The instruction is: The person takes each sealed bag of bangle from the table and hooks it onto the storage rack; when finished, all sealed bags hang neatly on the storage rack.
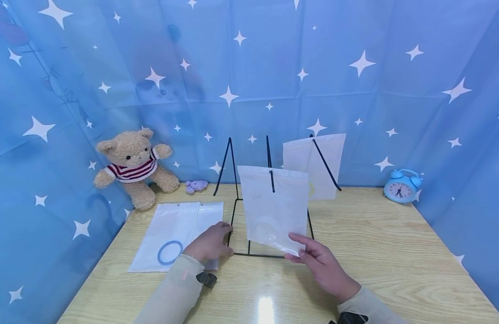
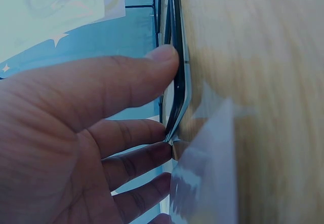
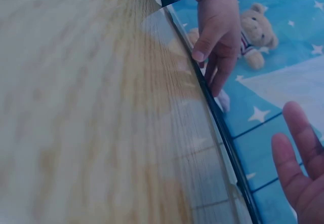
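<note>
A black wire rack (image 1: 230, 168) with several slanted hooked arms stands on the table. One white pouch (image 1: 274, 211) hangs from its middle arm, with a faint ring shape near the bottom. Another white pouch (image 1: 294, 153) hangs behind on the right arm, a bit of yellow showing. My left hand (image 1: 209, 243) touches the rack's front left base corner with thumb and fingertips, as the left wrist view shows. At the lower right corner of the front pouch is my right hand (image 1: 320, 265); in the right wrist view its fingers (image 3: 286, 160) look extended and apart.
White pouches (image 1: 172, 225) lie flat at the left, and a blue ring (image 1: 160, 255) shows on one. Farther back sit a teddy bear (image 1: 132, 157) and a small purple toy (image 1: 196, 186). A blue alarm clock (image 1: 401, 186) stands back right before the starry curtain.
</note>
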Demonstrator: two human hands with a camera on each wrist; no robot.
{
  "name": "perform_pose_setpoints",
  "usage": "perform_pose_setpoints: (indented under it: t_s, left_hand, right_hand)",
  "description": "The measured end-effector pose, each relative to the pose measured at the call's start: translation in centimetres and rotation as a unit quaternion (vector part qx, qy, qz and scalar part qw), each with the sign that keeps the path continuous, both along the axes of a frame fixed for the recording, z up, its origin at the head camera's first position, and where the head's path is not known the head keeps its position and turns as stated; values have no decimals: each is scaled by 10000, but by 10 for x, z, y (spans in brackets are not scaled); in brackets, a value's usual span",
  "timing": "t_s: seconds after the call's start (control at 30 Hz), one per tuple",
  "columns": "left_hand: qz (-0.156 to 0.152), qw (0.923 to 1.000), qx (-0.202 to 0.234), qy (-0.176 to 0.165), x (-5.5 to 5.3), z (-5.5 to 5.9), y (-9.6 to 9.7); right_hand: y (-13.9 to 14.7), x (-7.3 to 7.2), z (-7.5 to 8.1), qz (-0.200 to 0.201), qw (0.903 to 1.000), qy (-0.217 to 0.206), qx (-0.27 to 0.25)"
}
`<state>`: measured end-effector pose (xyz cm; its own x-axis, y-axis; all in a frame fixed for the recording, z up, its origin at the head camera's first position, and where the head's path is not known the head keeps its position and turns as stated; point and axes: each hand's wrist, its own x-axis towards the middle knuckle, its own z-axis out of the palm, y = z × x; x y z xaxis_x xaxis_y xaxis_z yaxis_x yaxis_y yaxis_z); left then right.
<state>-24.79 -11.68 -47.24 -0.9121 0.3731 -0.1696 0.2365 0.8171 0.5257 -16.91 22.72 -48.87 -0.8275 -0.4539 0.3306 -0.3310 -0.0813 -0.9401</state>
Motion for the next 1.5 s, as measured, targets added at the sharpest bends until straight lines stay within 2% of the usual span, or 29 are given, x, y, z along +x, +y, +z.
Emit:
perform_pose_setpoints:
  t_s: [1.5]
  left_hand:
    - [17,10000,-10,1,0,2,2]
  right_hand:
    - [0,-1,0,120,9997,126,-162]
